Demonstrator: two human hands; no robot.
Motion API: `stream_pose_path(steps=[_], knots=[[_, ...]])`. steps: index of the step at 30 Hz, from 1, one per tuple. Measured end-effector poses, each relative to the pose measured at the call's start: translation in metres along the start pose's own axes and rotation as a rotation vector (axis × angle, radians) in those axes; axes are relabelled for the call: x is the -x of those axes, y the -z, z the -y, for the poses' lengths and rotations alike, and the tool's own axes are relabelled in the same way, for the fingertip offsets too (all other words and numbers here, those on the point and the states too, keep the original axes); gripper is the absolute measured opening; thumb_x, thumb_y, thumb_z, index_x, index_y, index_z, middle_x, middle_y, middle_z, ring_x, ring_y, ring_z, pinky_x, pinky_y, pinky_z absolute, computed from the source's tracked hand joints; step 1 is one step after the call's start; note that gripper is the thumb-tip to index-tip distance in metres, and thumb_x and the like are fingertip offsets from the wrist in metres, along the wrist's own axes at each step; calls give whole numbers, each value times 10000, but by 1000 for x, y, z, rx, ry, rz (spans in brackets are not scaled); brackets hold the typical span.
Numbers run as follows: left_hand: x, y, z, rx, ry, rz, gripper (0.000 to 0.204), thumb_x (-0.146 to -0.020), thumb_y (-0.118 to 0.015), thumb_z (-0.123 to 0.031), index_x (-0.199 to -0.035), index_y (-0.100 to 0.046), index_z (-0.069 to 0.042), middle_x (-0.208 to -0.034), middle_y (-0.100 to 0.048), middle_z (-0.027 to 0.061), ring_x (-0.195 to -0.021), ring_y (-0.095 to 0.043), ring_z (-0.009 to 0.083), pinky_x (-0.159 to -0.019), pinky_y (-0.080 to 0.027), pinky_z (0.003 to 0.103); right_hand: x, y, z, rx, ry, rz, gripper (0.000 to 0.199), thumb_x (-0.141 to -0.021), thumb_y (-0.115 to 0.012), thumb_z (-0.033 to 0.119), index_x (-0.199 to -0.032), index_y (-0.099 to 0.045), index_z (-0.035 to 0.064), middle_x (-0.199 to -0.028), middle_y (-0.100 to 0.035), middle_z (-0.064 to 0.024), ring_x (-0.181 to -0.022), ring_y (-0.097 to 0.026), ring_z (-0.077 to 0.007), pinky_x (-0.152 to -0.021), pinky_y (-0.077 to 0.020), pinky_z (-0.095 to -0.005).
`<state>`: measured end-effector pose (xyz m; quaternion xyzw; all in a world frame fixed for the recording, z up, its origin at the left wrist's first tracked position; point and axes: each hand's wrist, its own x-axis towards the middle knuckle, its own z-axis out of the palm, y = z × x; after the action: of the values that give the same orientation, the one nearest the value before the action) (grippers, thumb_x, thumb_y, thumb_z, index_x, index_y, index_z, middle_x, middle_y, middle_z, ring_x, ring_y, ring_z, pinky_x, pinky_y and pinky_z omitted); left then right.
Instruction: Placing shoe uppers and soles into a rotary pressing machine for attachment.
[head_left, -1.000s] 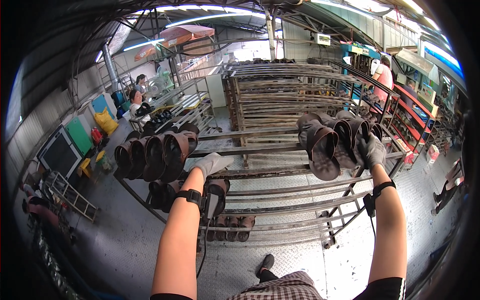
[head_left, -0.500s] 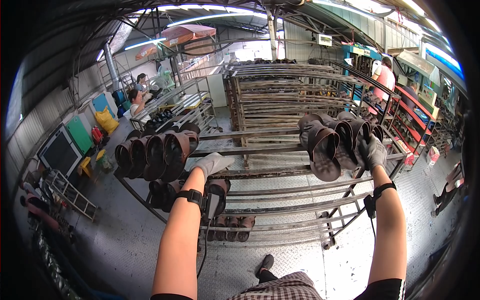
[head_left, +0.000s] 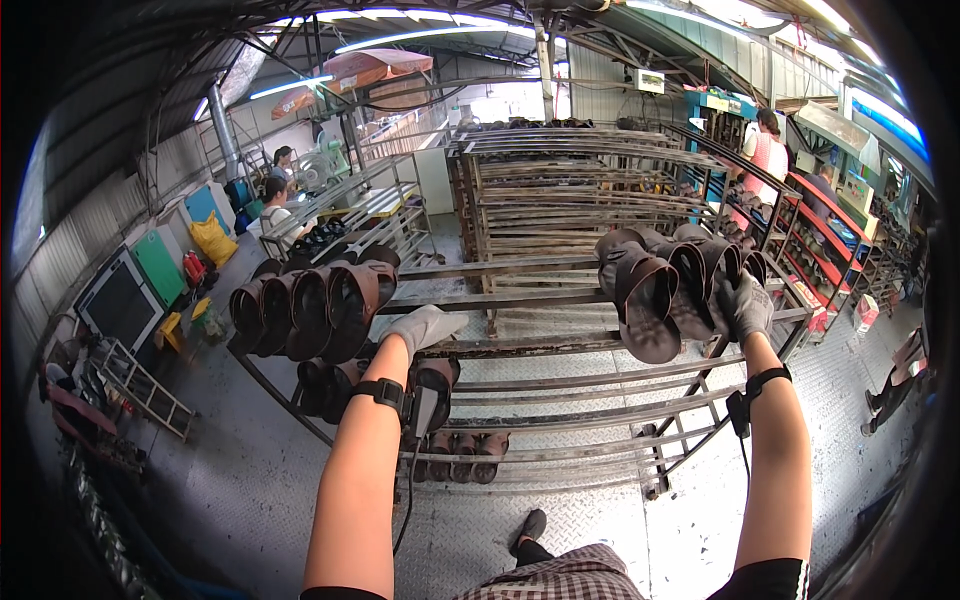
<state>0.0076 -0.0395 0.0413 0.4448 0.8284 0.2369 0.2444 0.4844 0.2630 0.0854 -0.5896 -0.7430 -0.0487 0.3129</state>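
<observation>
The tiered rack of bare steel bars [head_left: 560,345] looks dull grey and rust-stained, its rails rough rather than polished. The dark brown leather-like sandals [head_left: 655,290] at its right edge show a soft sheen on smooth footbeds, as do those [head_left: 310,305] at its left edge. Both hands wear pale knitted cloth gloves, matt and slightly fuzzy: left hand [head_left: 425,325], right hand [head_left: 745,303]. The grey metal floor plate [head_left: 600,500] carries a raised tread pattern.

A gloved left hand [head_left: 422,327] rests on a rail of the metal rack [head_left: 560,345], just beside a row of brown sandals [head_left: 305,310]. The gloved right hand [head_left: 745,305] grips another bunch of sandals [head_left: 660,290] (soles facing the camera) at the rack's right end.
</observation>
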Motion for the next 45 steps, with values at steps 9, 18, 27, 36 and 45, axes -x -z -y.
stream_pose_path(steps=[9, 18, 27, 36, 45], knots=[[-4, -2, 5, -18, -18, -25, 562, -890, -576, -540, -1072, -768, -45, -1045, -739, 116, -967, -640, 233, -927, -465, 339, -3, -3, -2, 10, -13, 8, 389, -906, -602, 428, -1179, -646, 153, -1147, -696, -148, -1067, -663, -365, -897, -519, -479], [-7, 0, 5, -37, -9, -10, 577, -892, -577, -530, -1146, -732, -35, -1145, -718, 148, -1070, -643, 266, -963, -456, 358, -4, -9, -8, -30, 43, -36, 407, -901, -583, 433, -1148, -636, 114, -1115, -688, -206, -1047, -652, -409, -875, -516, -500], [5, 3, -5, -13, 17, 31, 589, -895, -567, -503, -1225, -694, -32, -1280, -676, 178, -1203, -621, 308, -1012, -439, 374, 1, 0, 1, -8, 29, -5, 389, -922, -584, 427, -1195, -634, 155, -1139, -692, -158, -1068, -658, -368, -896, -515, -475], [10, 3, -9, -5, 32, 22, 600, -886, -573, -506, -1226, -690, -27, -1263, -683, 172, -1179, -624, 297, -1015, -429, 379, -1, -7, -7, -6, 50, -45, 394, -923, -588, 439, -1180, -633, 143, -1139, -690, -155, -1075, -654, -364, -902, -512, -473], [3, -2, -1, 25, 23, -34, 525, -861, -585, -516, -1050, -781, -67, -1114, -727, 133, -1022, -640, 268, -962, -447, 368, -5, -11, -11, -16, 18, -39, 425, -895, -611, 446, -1217, -636, 169, -1142, -696, -169, -1058, -663, -385, -893, -524, -482]])
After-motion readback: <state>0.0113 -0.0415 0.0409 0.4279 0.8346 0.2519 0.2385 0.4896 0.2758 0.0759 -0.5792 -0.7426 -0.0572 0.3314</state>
